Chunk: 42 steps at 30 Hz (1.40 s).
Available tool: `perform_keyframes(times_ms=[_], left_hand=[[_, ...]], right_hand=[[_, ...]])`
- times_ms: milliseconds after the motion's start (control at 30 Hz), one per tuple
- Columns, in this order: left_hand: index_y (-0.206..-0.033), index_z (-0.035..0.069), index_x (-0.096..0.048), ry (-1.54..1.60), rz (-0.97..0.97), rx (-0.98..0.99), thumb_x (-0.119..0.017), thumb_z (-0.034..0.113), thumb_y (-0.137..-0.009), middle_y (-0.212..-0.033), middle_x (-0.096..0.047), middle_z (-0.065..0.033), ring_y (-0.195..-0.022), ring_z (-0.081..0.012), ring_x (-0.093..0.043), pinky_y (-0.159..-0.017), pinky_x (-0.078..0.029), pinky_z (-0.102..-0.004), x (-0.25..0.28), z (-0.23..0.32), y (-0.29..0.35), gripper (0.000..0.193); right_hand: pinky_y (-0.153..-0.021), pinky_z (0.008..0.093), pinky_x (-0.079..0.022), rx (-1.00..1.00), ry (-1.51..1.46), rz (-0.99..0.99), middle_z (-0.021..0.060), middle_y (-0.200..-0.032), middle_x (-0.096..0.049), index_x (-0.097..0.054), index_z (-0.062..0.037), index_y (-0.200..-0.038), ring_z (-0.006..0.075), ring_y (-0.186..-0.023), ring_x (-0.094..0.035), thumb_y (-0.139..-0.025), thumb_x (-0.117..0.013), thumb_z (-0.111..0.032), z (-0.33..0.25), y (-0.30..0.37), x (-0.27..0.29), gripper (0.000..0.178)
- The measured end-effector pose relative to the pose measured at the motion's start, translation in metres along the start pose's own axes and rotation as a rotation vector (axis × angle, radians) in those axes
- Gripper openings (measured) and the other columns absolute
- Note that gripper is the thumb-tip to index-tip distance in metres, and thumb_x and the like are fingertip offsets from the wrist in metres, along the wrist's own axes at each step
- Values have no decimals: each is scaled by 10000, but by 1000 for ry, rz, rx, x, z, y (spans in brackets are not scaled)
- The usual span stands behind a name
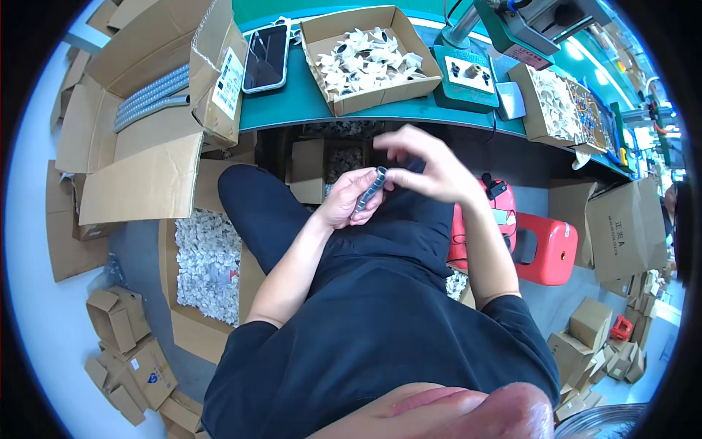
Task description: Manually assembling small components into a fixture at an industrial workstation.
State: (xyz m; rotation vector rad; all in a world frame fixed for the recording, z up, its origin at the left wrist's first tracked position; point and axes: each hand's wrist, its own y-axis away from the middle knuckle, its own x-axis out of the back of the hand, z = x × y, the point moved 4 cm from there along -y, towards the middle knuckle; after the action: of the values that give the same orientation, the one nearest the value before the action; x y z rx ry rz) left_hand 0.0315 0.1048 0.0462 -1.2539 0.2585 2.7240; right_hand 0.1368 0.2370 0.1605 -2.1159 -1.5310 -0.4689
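Observation:
Above my lap, my left hand [346, 201] is closed around a short grey segmented rod [368, 193], which looks like a stack of small rings. The rod tilts, its upper end pointing away from me and to the right. My right hand [431, 167] is just right of it, fingers bent and spread apart. Its thumb reaches close to the rod's upper end; whether it touches cannot be told. Beyond my hands, a shallow cardboard tray [387, 96] of white finned plastic parts [362, 62] stands on the green bench [285, 110].
At the left, an open carton [139, 164] holds long grey segmented rods [155, 95]. A phone [266, 58] lies beside it. Right of the tray stand a green press fixture [465, 77] and another parts box [537, 110]. A red stool-like case [545, 249] sits right of my legs.

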Motion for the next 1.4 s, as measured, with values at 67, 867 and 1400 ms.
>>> perform_keyframes(times_ms=[67,867,1400], left_hand=[[-1132,25,-586,-10,7,-2,-459,418,-1079,-667,-506,-8,-405,-41,-402,-348,-312,-189,-6,5,-5,416],[-1112,60,-622,-503,264,240,-486,318,-1075,-666,-511,11,-403,-53,-418,-353,-319,-203,66,-113,-1,293],[-1091,61,-630,-479,395,227,-506,315,-1063,-661,-520,11,-393,-60,-422,-343,-324,-210,94,-114,-1,284]], right_hand=[[-790,298,-480,-47,-62,-10,51,-947,-606,-672,-63,-1212,157,-866,-583,-858,-753,-126,8,10,-6,368],[-799,302,-551,-497,525,633,100,-907,-728,-728,14,-1088,162,-825,-683,-823,-825,-361,93,-10,165,469],[-857,338,-542,-697,1091,728,125,-1027,-736,-703,-27,-1188,213,-958,-704,-863,-768,-299,163,158,336,428]])
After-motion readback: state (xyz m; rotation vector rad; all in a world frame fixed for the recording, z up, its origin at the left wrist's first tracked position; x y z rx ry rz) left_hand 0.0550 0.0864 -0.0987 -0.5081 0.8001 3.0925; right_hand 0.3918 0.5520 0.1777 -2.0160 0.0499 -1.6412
